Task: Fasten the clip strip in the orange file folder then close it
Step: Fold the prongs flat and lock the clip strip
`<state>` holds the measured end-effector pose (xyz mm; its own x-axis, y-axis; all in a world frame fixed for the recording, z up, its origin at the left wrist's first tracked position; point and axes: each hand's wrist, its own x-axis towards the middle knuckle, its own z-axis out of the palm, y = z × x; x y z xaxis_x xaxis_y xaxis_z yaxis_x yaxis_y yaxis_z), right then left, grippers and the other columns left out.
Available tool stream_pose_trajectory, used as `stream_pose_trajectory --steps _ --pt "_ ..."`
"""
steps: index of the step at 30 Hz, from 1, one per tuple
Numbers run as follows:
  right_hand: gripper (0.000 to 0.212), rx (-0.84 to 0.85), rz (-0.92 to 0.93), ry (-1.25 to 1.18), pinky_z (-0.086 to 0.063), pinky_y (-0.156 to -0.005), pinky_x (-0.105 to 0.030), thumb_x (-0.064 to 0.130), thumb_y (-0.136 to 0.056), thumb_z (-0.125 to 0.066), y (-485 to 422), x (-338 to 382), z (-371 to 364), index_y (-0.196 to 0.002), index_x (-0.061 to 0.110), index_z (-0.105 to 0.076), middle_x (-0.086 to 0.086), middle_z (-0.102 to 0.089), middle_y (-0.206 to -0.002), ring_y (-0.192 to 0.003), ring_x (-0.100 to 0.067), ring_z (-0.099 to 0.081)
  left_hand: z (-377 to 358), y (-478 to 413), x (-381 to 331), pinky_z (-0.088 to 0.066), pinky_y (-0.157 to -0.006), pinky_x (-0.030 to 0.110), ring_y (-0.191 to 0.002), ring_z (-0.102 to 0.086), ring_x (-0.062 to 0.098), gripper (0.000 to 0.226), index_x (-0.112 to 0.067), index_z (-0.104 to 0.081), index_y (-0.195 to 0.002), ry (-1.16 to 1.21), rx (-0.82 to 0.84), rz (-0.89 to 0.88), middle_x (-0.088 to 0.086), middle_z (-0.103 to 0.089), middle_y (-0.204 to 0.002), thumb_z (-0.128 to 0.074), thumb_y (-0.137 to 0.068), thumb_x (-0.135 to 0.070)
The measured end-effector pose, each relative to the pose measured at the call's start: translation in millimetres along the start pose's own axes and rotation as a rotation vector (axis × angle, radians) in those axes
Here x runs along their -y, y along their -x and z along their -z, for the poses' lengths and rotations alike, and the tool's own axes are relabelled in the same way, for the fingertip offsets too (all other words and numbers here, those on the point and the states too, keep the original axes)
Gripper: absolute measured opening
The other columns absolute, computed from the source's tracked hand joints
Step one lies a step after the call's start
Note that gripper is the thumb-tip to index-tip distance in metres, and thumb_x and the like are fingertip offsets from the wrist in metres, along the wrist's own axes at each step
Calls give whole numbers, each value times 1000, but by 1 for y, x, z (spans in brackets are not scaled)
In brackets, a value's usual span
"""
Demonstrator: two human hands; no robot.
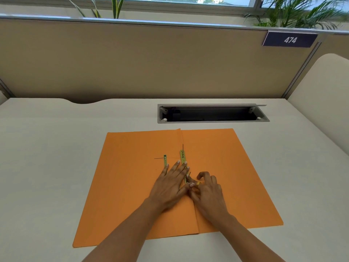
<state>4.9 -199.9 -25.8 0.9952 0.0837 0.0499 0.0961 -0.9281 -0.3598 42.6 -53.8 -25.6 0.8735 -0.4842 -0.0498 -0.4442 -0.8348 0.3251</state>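
Observation:
The orange file folder [222, 159] lies open and flat on the desk. A yellow-green clip strip [183, 156] runs along its centre fold, with thin metal prongs sticking up at its far end and near my fingers. A second strip piece [165, 160] lies just left of it. My left hand [170, 183] rests flat, fingers spread, pressing on both strips. My right hand [206, 191], with a gold ring, has its fingers curled and pinches at the near prong of the clip strip; the near end of the strip is hidden under my hands.
A white desk [56, 148] holds the folder. Behind the folder is an open cable tray slot [213, 113] with a raised grey lid. A beige partition [151, 63] with a "474" label [289, 40] stands at the back, plants above it.

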Motion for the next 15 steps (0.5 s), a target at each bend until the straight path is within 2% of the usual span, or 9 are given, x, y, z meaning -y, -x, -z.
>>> stream_pose_trajectory --steps 3,5,8,10,12,15 --pt "67 52 20 -20 -34 -83 -33 55 -75 -8 0 0 6 -125 37 -48 2 -43 -122 -108 -19 -39 0 0 0 6 -120 35 -147 4 6 109 -25 -9 -149 -4 2 2 -10 -3 -160 28 -59 -75" --pt "67 92 13 -118 -36 -86 -34 53 -76 -8 -3 -1 9 -124 34 -51 3 -44 -118 -107 -18 -40 0 -1 0 6 -120 35 -147 4 6 110 -26 -9 -149 -15 2 4 -10 -3 -160 29 -59 -76" --pt "49 87 -65 -362 -38 -88 -35 40 -87 -26 -15 -2 12 -110 18 -62 -1 -55 -107 -106 -21 -47 1 0 -1 7 -120 36 -147 5 7 111 -24 -8 -150 -19 10 -3 -9 -2 -160 24 -58 -79" --pt "33 63 -125 -511 -42 -88 -37 25 -94 -37 -27 -2 16 -102 9 -65 -11 -65 -103 -102 -27 -56 3 1 -1 8 -119 37 -147 5 8 113 -23 -7 -150 -16 17 -10 -8 -1 -160 17 -57 -83" --pt "26 47 -167 -574 -46 -84 -35 16 -94 -44 -39 -2 22 -100 7 -67 -16 -69 -100 -98 -27 -61 3 1 -2 8 -120 38 -147 6 9 116 -22 -6 -150 -29 25 -13 -7 -1 -160 9 -55 -86" --pt "21 22 -179 -599 -43 -75 -27 16 -91 -50 -58 2 30 -101 7 -67 -13 -70 -101 -92 -21 -61 3 1 -3 8 -120 41 -147 8 10 120 -20 -3 -150 -62 42 -14 -6 1 -160 0 -52 -89"
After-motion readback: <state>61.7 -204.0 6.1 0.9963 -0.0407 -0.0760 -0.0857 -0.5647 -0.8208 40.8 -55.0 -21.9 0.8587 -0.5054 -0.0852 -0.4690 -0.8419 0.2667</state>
